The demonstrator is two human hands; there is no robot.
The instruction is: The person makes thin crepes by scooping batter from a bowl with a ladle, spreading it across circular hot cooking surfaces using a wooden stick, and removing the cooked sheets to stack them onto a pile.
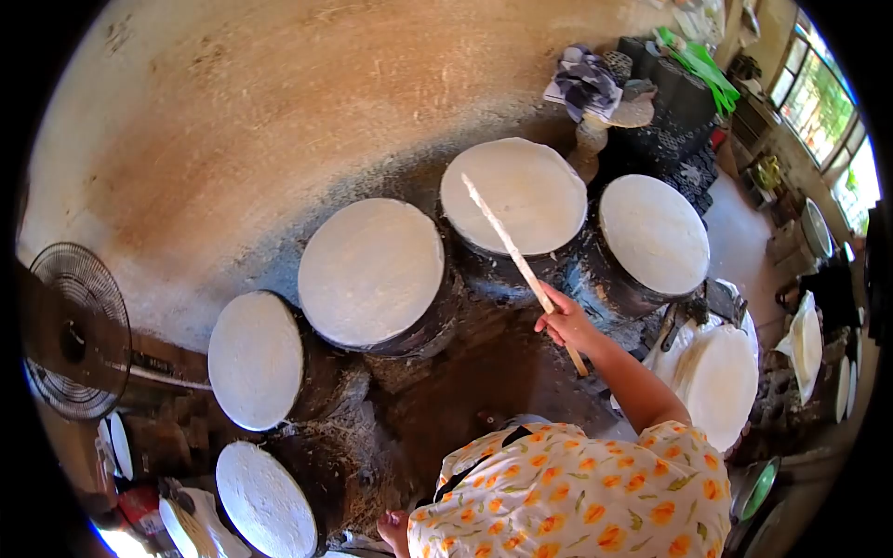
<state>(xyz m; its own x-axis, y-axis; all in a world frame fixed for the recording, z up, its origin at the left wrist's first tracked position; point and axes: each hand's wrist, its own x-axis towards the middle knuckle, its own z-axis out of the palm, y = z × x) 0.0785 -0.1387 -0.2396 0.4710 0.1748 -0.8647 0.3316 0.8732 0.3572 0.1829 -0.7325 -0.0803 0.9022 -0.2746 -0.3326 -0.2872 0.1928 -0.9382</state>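
My right hand is closed round the lower part of a long pale stick. The stick's whitish tip reaches over the white-topped round drum at the back centre; whether it touches the surface I cannot tell. To the right of that drum stands another round white top, and to its left a larger one. My left hand hangs low beside the patterned garment, partly hidden by it; its fingers look curled, but what they hold, if anything, is hidden.
Two more white rounds stand at the left, near a fan. A stack of pale discs lies at the right. Behind are dark cylinders, a green bag and a stained wall.
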